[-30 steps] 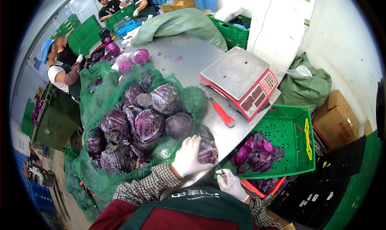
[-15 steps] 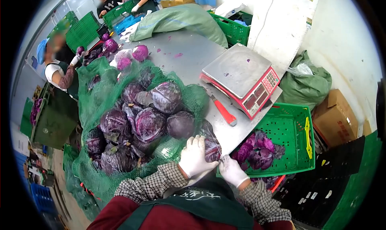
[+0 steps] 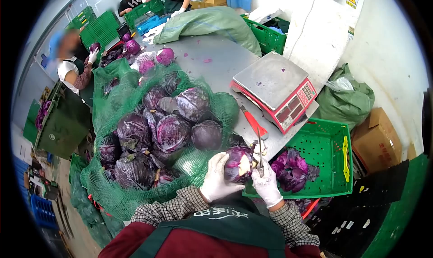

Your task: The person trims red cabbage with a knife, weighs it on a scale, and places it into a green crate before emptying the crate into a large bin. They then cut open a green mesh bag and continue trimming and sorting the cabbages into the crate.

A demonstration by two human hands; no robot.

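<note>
My left hand (image 3: pixel 217 179), in a white glove, grips a red cabbage (image 3: pixel 235 164) near the table's front edge. Pale cut patches show on the cabbage's right side. In my gloved right hand (image 3: pixel 267 182) is a knife (image 3: pixel 260 152), its blade pointing up, just right of the cabbage. Several more red cabbages (image 3: pixel 172 132) lie piled in a green mesh bag (image 3: pixel 112 111) to the left. Purple leaves (image 3: pixel 293 170) lie in a green crate (image 3: pixel 324 145) to the right of my hands.
A red scale (image 3: pixel 275 84) with a metal top stands on the steel table (image 3: pixel 212 68). A red-handled tool (image 3: pixel 255 124) lies beside it. Several gloved co-workers stand at the far end and left side. A cardboard box (image 3: pixel 376 136) and green sack (image 3: pixel 347 95) sit by the wall.
The cabbage in my left hand has turned, bringing its pale cut side into view. My right hand has lifted slightly, and the knife now stands upright and plainly visible.
</note>
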